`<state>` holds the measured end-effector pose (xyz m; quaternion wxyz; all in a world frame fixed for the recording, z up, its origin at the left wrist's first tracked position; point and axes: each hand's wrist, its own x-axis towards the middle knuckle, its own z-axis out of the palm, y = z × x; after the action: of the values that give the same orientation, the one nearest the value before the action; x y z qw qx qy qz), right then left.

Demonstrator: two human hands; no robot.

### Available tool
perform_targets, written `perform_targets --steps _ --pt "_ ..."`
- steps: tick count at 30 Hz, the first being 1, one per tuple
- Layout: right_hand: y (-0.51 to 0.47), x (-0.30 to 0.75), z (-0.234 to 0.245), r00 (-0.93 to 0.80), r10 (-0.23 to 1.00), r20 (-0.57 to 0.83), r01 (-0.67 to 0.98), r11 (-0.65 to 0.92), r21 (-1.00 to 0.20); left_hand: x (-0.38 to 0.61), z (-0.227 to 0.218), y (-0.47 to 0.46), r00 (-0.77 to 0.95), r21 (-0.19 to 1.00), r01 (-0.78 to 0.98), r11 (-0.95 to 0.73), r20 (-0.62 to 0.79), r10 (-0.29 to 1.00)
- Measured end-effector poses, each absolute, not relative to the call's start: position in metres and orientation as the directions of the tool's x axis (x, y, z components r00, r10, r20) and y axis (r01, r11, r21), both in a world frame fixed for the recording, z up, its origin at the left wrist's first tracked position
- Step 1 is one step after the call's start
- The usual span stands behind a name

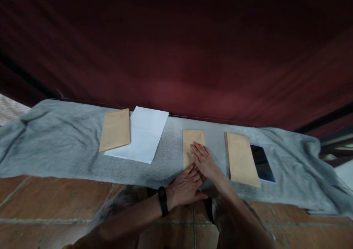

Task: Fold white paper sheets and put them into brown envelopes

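Note:
A brown paper envelope [189, 140] lies lengthwise on the grey cloth in front of me, a small reddish mark near its top right. My right hand [203, 160] rests flat on its middle, fingers stretched out towards the far end. Over the envelope's near end lies my left hand [186, 185], its fingers extended and the thumb apart; a black band circles that wrist. The two hands sit close together, and they hide the envelope's lower part. Neither hand grasps anything.
To the left, brown envelopes [116, 129] overlap white paper sheets [147, 131]. A stack of brown envelopes [242, 159] lies to the right, partly over a dark-screened phone or tablet [263, 164]. The grey cloth [68, 142] ends at a dark red curtain [176, 57]; tiles [49, 201] show below.

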<state>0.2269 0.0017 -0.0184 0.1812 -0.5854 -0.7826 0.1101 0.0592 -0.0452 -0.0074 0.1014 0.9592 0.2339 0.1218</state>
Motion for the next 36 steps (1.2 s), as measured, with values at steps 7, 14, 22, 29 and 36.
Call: perform_targets --steps 7,14,22,29,36 --pt "0.019 0.224 -0.027 -0.191 0.974 0.119 0.94 0.216 -0.262 0.055 -0.003 -0.045 0.879 0.224 0.409 -0.885 0.165 0.448" --pt "0.046 0.227 -0.038 -0.05 0.976 0.212 0.962 0.104 -0.252 0.052 -0.001 -0.042 0.904 0.221 0.375 -0.9 0.129 0.408" --pt "0.034 0.229 -0.037 -0.068 0.977 0.201 0.965 0.115 -0.234 0.051 0.001 -0.044 0.891 0.215 0.401 -0.89 0.133 0.434" --pt "0.004 0.243 -0.033 -0.177 0.979 0.103 0.94 0.2 -0.277 0.053 -0.009 -0.048 0.797 0.174 0.533 -0.828 0.226 0.561" --pt "-0.026 0.243 -0.031 -0.199 0.971 0.133 0.926 0.231 -0.299 0.059 -0.03 -0.042 0.675 0.141 0.667 -0.732 0.303 0.673"
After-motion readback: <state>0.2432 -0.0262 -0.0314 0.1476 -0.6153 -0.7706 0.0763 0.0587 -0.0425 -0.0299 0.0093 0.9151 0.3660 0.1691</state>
